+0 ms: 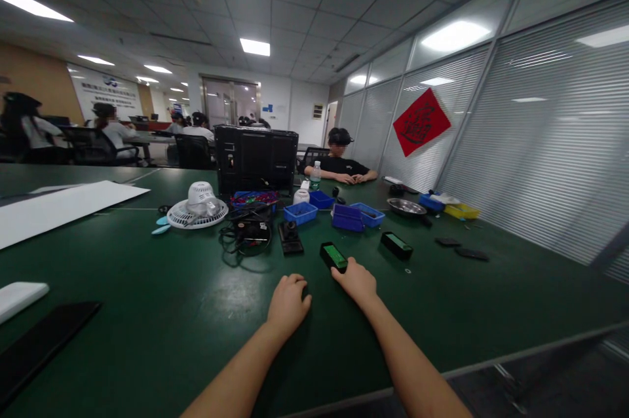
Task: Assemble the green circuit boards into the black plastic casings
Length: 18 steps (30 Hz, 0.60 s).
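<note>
My right hand (360, 282) grips the near end of a small black rectangular case (325, 255) with its thumb and fingers. A green circuit board (335, 255) shows inside the case, which lies on the table. My left hand (287, 303) rests on the tabletop to the left, fingers loosely bent and thumb apart, with nothing visible in it. A second black case with a green board (396, 245) sits to the right, apart from both hands. Ahead of my left hand stands a small black device on a flat base (291, 240).
Behind are a cable tangle (248, 231), blue bins (299, 213), a white fan (199, 207), a black monitor back (257, 159) and a metal bowl (407, 207). Dark flat pieces (472, 253) lie right; a black panel (46, 346) lies left. A person (339, 159) sits across the green table (196, 352).
</note>
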Each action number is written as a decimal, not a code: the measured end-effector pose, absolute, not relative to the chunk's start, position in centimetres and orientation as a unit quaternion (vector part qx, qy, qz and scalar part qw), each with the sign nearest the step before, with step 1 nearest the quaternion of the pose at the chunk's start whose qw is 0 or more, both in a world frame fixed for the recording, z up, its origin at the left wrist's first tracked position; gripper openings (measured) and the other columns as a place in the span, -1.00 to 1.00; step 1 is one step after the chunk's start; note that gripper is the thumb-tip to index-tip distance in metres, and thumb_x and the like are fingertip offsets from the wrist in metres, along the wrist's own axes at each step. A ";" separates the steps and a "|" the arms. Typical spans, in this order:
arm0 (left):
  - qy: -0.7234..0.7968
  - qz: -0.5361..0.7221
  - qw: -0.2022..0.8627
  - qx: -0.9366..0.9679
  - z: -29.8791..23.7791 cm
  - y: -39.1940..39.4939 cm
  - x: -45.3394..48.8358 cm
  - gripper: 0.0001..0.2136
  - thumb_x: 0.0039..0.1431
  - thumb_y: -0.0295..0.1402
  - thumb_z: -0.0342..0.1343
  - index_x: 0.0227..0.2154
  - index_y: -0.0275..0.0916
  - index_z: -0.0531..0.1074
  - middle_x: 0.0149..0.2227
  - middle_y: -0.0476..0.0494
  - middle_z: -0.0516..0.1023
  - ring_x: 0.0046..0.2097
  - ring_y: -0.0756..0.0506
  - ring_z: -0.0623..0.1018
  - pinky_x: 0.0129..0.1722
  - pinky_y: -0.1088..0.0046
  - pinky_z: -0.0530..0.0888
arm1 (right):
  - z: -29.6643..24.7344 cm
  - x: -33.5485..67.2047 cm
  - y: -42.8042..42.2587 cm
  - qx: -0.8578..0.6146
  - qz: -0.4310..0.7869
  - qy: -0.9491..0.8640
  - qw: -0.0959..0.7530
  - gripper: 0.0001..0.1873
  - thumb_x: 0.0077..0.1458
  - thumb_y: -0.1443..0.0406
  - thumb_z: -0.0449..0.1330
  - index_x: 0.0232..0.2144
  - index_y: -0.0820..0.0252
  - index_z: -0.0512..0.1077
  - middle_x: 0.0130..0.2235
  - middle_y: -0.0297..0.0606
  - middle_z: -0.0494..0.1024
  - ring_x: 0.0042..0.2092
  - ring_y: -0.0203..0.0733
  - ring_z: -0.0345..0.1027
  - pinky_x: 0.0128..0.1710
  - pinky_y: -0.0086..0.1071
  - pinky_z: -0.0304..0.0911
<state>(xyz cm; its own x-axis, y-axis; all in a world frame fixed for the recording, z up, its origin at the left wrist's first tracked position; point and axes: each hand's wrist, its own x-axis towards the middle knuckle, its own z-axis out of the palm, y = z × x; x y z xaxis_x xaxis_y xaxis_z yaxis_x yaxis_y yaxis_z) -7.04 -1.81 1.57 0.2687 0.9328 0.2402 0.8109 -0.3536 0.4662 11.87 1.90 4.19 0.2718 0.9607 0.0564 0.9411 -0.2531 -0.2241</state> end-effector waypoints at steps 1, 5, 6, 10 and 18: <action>0.554 0.241 0.127 0.787 1.7 -1.8 -7.0 -0.68 0.02 -0.33 -0.01 -0.15 -0.24 0.45 -0.05 -0.13 0.41 -0.04 -0.13 0.33 0.01 0.40 0.21 | 4.3 12.3 2.0 -0.796 0.050 -0.594 0.106 -0.45 -0.03 -0.07 -0.02 -0.19 0.25 0.29 -0.27 -0.04 0.50 -0.24 0.04 0.41 -0.34 -0.24 0.25; 0.552 0.246 0.130 0.786 1.7 -1.9 -7.1 -0.67 0.01 -0.34 0.00 -0.14 -0.24 0.43 -0.07 -0.13 0.41 -0.06 -0.12 0.34 -0.01 0.40 0.22 | 4.5 13.6 2.4 -0.805 0.086 -0.576 0.112 -0.35 -0.06 -0.17 -0.08 -0.22 0.24 0.34 -0.21 -0.01 0.48 -0.20 0.03 0.39 -0.31 -0.24 0.24; 0.551 0.249 0.130 0.786 1.6 -1.9 -7.1 -0.67 0.00 -0.34 0.00 -0.13 -0.24 0.43 -0.07 -0.12 0.42 -0.06 -0.12 0.34 -0.01 0.41 0.22 | 4.6 13.8 2.4 -0.805 0.103 -0.572 0.114 -0.33 -0.06 -0.19 -0.10 -0.23 0.24 0.35 -0.20 0.00 0.48 -0.19 0.03 0.39 -0.30 -0.24 0.24; 0.545 0.257 0.130 0.787 1.5 -1.8 -7.2 -0.66 0.00 -0.34 0.00 -0.12 -0.23 0.42 -0.08 -0.11 0.43 -0.07 -0.12 0.34 -0.02 0.41 0.23 | 4.9 14.8 2.7 -0.810 0.147 -0.554 0.123 -0.25 -0.04 -0.23 -0.22 -0.20 0.22 0.37 -0.16 0.01 0.47 -0.14 0.06 0.37 -0.27 -0.19 0.23; 0.548 0.249 0.136 0.787 1.9 -2.0 -7.1 -0.68 0.00 -0.35 -0.01 -0.15 -0.21 0.43 -0.08 -0.11 0.42 -0.07 -0.12 0.34 -0.01 0.39 0.23 | 4.5 15.6 3.2 -0.826 0.132 -0.532 0.131 -0.34 0.07 -0.12 -0.24 -0.18 0.25 0.36 -0.14 0.04 0.46 -0.15 0.02 0.37 -0.29 -0.25 0.24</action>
<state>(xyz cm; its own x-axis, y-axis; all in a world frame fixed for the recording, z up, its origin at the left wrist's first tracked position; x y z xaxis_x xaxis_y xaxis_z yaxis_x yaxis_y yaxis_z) -7.06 -2.00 1.90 0.2745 0.9307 0.2417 0.7948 -0.3611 0.4877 15.59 3.16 4.54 0.3996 0.9133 -0.0784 0.8439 -0.3999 -0.3576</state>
